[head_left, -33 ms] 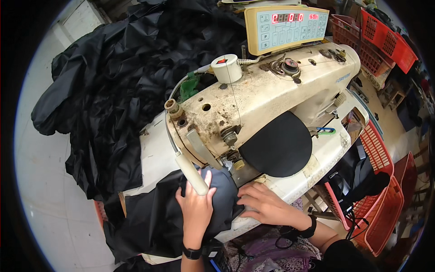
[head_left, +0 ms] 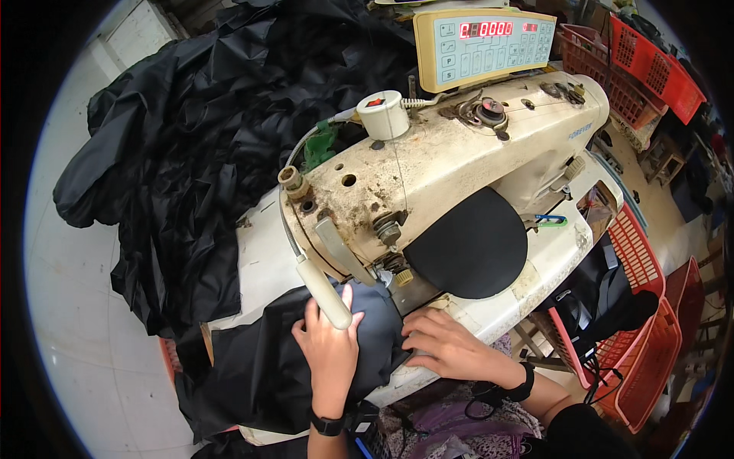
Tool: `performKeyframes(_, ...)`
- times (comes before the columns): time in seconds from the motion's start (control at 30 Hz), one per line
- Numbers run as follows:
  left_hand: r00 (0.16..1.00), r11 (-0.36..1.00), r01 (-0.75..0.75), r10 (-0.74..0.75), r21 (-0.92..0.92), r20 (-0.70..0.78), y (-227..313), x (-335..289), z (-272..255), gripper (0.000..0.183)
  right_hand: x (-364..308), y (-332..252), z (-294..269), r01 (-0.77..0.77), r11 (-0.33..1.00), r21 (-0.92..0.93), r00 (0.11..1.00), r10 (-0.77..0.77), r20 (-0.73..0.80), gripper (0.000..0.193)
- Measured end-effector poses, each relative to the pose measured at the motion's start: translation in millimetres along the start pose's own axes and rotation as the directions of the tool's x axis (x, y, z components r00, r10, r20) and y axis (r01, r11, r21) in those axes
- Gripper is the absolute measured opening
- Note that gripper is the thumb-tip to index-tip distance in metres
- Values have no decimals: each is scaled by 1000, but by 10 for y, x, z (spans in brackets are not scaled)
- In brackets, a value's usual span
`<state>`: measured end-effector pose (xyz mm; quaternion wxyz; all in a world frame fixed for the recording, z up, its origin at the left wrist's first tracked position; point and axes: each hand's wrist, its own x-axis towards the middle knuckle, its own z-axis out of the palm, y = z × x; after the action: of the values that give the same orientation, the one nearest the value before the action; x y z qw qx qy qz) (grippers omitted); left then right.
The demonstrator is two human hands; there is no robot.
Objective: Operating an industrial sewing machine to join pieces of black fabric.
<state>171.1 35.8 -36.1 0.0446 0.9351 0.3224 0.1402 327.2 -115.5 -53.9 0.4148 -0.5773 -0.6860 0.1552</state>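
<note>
Cloth (head_left: 252, 375) black. Sewing machine (head_left: 451, 153) cream, blotched brown. Control panel (head_left: 478, 57) pale blue, frame (head_left: 426, 57) yellow-beige, digits (head_left: 497, 29) red. Baskets (head_left: 664, 73) red.

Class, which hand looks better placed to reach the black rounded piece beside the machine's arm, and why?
Probably the right hand: it is nearer the black rounded piece. The left hand lies farther off on the dark fabric, partly behind the white rod.

Fabric heap (head_left: 176, 153) left of the sewing machine (head_left: 447, 153), control panel (head_left: 485, 50) behind it, baskets (head_left: 677, 84) to the right.
</note>
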Motion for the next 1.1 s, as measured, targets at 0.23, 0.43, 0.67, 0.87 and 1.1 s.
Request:
performKeyframes(0.23,935,980,176,-136,95,-329,67,156,53,30,17,109,46,94,969,227,993,-108,50,15)
performKeyframes(0.43,960,877,-142,235,-460,152,-215,86,-97,44,33,159,107,153,987,57,986,-157,61,18)
performKeyframes(0.67,993,991,-111,113,-76,20,-105,53,33,46,59,143,114,184,982,32,982,-185,40,18)
performKeyframes(0.87,981,997,-29,42,72,-190,13,154,206,38,153,158,137,189,982,-9,981,-188,53,16)
performKeyframes(1.1,986,930,-146,164,-338,25,-104,128,-10,30,125,134,163,184,981,-64,983,-183,27,23)
